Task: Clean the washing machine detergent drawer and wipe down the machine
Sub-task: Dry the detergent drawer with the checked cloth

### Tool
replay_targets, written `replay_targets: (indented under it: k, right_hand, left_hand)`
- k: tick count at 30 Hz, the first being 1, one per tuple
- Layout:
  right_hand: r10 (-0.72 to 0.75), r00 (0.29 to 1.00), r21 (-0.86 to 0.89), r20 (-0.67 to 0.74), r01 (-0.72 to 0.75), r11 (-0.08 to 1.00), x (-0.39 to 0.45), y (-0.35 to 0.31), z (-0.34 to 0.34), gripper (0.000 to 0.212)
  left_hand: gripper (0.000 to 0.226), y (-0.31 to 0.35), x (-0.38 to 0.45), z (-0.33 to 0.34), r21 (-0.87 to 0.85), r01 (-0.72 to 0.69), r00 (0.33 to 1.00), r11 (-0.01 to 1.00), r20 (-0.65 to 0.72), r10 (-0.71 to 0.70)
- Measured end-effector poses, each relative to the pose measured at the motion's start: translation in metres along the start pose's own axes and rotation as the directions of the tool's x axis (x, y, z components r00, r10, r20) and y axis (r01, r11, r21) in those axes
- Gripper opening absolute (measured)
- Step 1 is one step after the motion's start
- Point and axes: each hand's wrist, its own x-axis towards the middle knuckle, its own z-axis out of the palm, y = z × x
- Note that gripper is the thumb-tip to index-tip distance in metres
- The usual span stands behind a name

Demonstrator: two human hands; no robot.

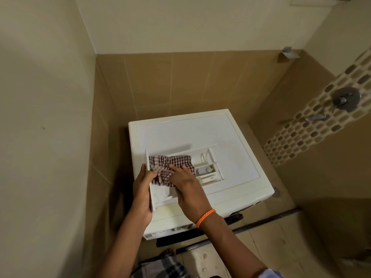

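Observation:
The white detergent drawer (pixel 207 169) lies on top of the white washing machine (pixel 230 137), its front panel toward the left. My left hand (pixel 143 189) grips that front panel, thumb on the inner side. A checked brown-and-white cloth (pixel 170 165) lies bunched inside the drawer's large compartment. My right hand (pixel 184 183), an orange band at the wrist, presses down on the cloth with its fingers spread over it. The drawer's smaller compartments at the right end are uncovered.
The machine stands in a tiled corner, walls close behind and to the left. A shower valve (pixel 344 99) and spout (pixel 316 117) are on the right wall. A floor drain (pixel 276 192) sits beside the machine. A dark threshold strip (pixel 267 222) crosses the floor.

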Motion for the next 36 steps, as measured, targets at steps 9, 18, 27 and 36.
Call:
replay_targets:
  k: [9, 18, 27, 36]
  right_hand:
    - [-0.362, 0.931, -0.377, 0.046, 0.352, 0.857, -0.02, -0.01, 0.009, 0.034]
    - [-0.118, 0.98, -0.508, -0.163, 0.019, 0.861, -0.015, 0.078, -0.064, 0.053]
    - [0.092, 0.968, -0.315, -0.234, -0.165, 0.935, -0.01, -0.009, -0.001, 0.057]
    - [-0.179, 0.971, -0.358, 0.161, 0.227, 0.906, -0.013, -0.008, -0.01, 0.049]
  left_hand:
    - [0.062, 0.003, 0.003, 0.004, -0.106, -0.01, 0.99, 0.994, -0.141, -0.005]
    - [0.062, 0.014, 0.001, -0.003, -0.009, -0.1, 0.976, 0.995, -0.193, 0.096]
    - [0.068, 0.005, -0.004, 0.024, 0.002, -0.112, 0.971, 0.994, -0.214, 0.109]
    - [0.059, -0.003, -0.007, 0.008, -0.007, -0.118, 0.964, 0.993, -0.243, 0.113]
